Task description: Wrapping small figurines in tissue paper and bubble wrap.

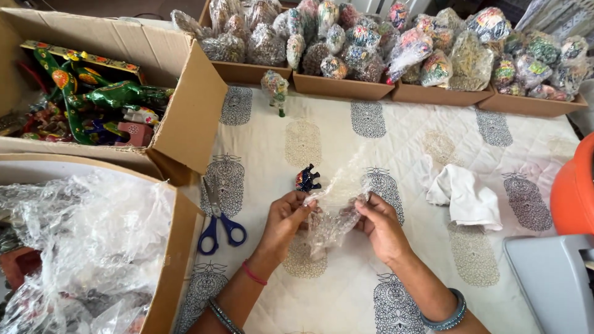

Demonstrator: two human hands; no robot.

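Observation:
A crumpled clear plastic bag (337, 198) is held between both my hands above a cream printed cloth (383, 136). My left hand (286, 216) pinches its left edge. My right hand (378, 224) grips its right side. Just beyond my left fingers stands a small dark blue painted elephant figurine (307, 179) on the cloth. A bigger plastic-wrapped elephant figurine (275, 88) stands farther back.
Blue-handled scissors (216, 222) lie left of my hands. A white rag (465, 195) lies to the right. Cardboard trays (346, 86) of wrapped figurines line the back. One carton (185, 111) holds painted green figures, another carton (170, 272) holds plastic bags. An orange object (574, 192) sits far right.

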